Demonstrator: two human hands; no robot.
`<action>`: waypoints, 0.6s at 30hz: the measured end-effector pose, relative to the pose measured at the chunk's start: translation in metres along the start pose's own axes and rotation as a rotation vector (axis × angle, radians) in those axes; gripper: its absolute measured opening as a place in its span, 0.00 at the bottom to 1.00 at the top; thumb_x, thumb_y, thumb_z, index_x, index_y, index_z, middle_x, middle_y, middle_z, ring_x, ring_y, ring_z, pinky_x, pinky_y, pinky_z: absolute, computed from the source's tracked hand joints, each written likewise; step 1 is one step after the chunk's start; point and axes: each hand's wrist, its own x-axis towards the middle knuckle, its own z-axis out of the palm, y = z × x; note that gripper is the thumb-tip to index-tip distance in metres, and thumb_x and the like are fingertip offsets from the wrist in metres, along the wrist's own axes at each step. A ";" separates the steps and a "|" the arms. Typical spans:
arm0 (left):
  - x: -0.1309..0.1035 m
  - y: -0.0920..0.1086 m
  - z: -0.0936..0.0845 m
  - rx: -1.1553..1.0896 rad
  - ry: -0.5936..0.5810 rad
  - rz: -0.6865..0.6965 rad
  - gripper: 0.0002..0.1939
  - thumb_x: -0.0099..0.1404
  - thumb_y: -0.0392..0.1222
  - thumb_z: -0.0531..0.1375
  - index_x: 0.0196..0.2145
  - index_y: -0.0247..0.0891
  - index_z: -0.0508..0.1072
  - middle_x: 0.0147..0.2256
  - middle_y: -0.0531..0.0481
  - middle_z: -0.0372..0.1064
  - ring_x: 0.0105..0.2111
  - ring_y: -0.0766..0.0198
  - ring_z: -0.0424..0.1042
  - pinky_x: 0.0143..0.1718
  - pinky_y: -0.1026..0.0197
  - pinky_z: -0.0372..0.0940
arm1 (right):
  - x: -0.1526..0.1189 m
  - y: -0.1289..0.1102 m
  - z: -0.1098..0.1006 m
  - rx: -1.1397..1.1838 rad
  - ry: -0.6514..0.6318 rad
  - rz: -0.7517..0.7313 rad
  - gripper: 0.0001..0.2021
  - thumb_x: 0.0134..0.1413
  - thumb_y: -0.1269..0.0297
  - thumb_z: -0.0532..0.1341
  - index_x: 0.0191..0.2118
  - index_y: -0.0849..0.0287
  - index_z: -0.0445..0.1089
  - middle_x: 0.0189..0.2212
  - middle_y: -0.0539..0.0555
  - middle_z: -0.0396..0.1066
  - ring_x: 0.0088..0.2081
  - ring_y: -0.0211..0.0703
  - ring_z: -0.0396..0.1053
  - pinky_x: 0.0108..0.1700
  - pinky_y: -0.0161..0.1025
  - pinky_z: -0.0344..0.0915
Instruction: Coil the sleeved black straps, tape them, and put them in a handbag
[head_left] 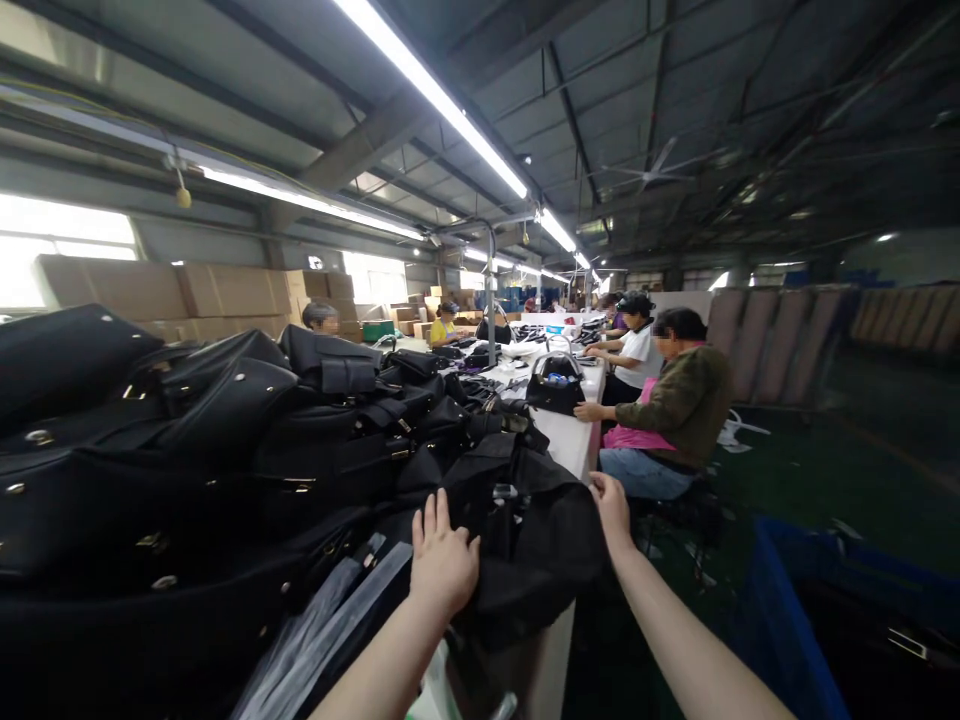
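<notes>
Head view, reading from the left: what comes first?

Cardboard boxes stacked between nine and ten o'clock, and below them, around nine, a heap of black handbags with shiny metal fittings.

And further along?

Clear plastic strips at seven o'clock, then the left hand between six and seven, fingers parted, laid on the near-left part of a black bag.

Where's that bag exactly?

Between five and six, on the near end of a white table. Another handbag stands upright beyond it, near the dial's centre.

Is the right hand gripping?

I can't tell. It's at the bag's right edge, between four and five, well apart from the left, with its fingertips partly hidden.

Last bits?

A seated co-worker at three o'clock, one hand by the upright handbag, and a blue bin at four.
</notes>
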 end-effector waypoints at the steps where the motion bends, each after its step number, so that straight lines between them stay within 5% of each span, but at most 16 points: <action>1: 0.002 -0.004 0.004 0.029 0.018 -0.043 0.17 0.64 0.48 0.54 0.38 0.36 0.80 0.67 0.37 0.46 0.67 0.42 0.41 0.65 0.42 0.37 | 0.000 -0.009 -0.007 -0.005 0.066 -0.050 0.20 0.64 0.58 0.48 0.38 0.66 0.74 0.43 0.62 0.74 0.47 0.46 0.70 0.56 0.47 0.63; 3: 0.006 -0.013 0.008 0.066 0.010 -0.103 0.17 0.62 0.46 0.57 0.41 0.34 0.79 0.67 0.34 0.45 0.67 0.39 0.42 0.64 0.41 0.38 | -0.009 -0.033 -0.019 -0.031 0.038 -0.264 0.17 0.63 0.61 0.50 0.46 0.63 0.72 0.51 0.63 0.70 0.56 0.48 0.64 0.62 0.51 0.55; 5: 0.010 -0.022 0.008 0.055 -0.071 -0.169 0.21 0.60 0.42 0.59 0.50 0.32 0.74 0.67 0.32 0.43 0.65 0.39 0.49 0.63 0.42 0.44 | -0.024 -0.056 -0.025 -0.120 -0.159 -0.524 0.15 0.62 0.62 0.53 0.50 0.56 0.71 0.54 0.58 0.68 0.59 0.48 0.60 0.65 0.54 0.46; 7: 0.013 -0.034 0.006 0.011 -0.179 -0.254 0.29 0.58 0.36 0.59 0.58 0.29 0.65 0.66 0.30 0.44 0.60 0.45 0.60 0.59 0.49 0.55 | -0.036 -0.066 -0.021 -0.272 -0.328 -0.605 0.15 0.57 0.61 0.59 0.50 0.51 0.71 0.59 0.55 0.64 0.63 0.51 0.54 0.67 0.57 0.39; 12: 0.010 -0.071 -0.003 -0.055 -0.285 -0.409 0.19 0.58 0.34 0.58 0.47 0.21 0.70 0.51 0.25 0.67 0.48 0.46 0.73 0.47 0.55 0.68 | -0.029 -0.021 0.007 -0.619 -0.433 -0.148 0.23 0.43 0.62 0.68 0.50 0.54 0.74 0.67 0.62 0.46 0.67 0.68 0.40 0.63 0.62 0.40; 15: 0.008 -0.083 -0.015 -0.087 -0.272 -0.421 0.16 0.58 0.31 0.56 0.44 0.23 0.72 0.46 0.26 0.70 0.46 0.44 0.74 0.46 0.53 0.68 | -0.015 0.010 0.012 -0.659 -0.555 0.095 0.26 0.37 0.64 0.70 0.48 0.59 0.75 0.61 0.69 0.58 0.60 0.70 0.56 0.56 0.57 0.58; 18: -0.006 -0.074 -0.038 -0.139 -0.233 -0.423 0.16 0.59 0.31 0.55 0.45 0.23 0.70 0.46 0.24 0.70 0.47 0.42 0.73 0.48 0.49 0.67 | -0.019 0.010 0.000 -0.666 -0.597 0.092 0.22 0.43 0.63 0.67 0.47 0.66 0.74 0.54 0.71 0.64 0.56 0.64 0.62 0.54 0.51 0.61</action>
